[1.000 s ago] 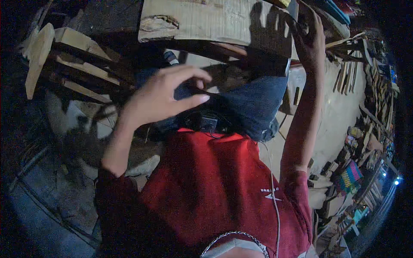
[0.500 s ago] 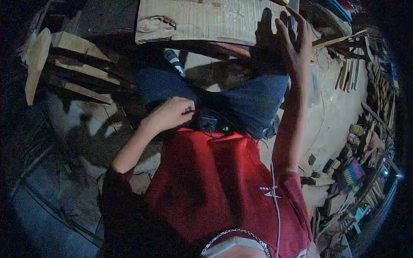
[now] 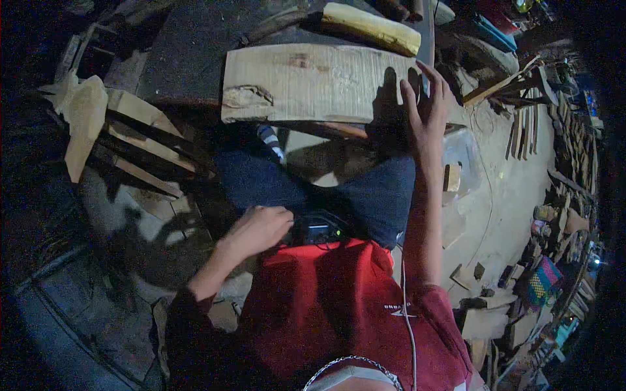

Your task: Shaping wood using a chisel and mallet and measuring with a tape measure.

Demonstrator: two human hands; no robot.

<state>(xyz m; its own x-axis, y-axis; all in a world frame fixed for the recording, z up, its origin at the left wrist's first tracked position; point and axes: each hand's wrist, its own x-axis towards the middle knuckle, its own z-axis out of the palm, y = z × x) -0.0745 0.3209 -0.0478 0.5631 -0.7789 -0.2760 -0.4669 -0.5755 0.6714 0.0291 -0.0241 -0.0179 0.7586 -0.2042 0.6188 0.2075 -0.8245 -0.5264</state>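
Head view: right hand [image 3: 430,118], fingers apart, at wooden board [image 3: 313,81]

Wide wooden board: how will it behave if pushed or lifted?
The board looks like solid wood, so probably stiff and fairly heavy. Its broad, flat shape suggests it would slide rather than roll. The rough hollow near its left end might chip or splinter.
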